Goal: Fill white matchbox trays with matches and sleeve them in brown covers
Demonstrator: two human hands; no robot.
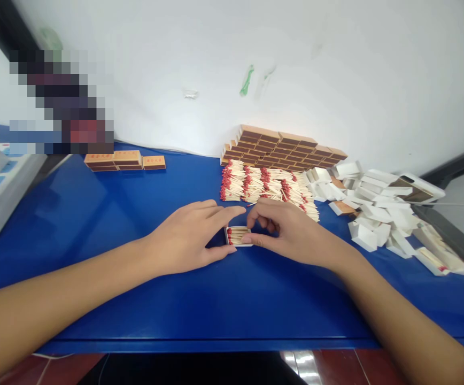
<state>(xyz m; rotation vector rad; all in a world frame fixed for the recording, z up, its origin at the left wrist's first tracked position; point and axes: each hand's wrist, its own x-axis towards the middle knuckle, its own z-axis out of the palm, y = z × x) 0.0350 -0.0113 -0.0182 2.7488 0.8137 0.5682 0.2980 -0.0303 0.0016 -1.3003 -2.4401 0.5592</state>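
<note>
A small white matchbox tray point(238, 243) filled with red-tipped matches point(237, 235) rests on the blue table between my hands. My left hand point(190, 235) reaches around the tray's left end, open, thumb and fingers stretched apart. At the right end, the thumb of my right hand point(282, 230) presses on the matches and the tray's edge, its other fingers curled above. Just behind lie heaps of loose matches point(266, 184), their red heads mostly to the left. Whether my right fingertips touch the tray's far wall is hidden.
Closed matchboxes are stacked point(280, 147) against the wall, with a short row of matchboxes point(114, 159) farther left. White trays point(376, 206) lie jumbled at right, near a phone point(416, 187). A white container point(3, 203) stands at the left edge.
</note>
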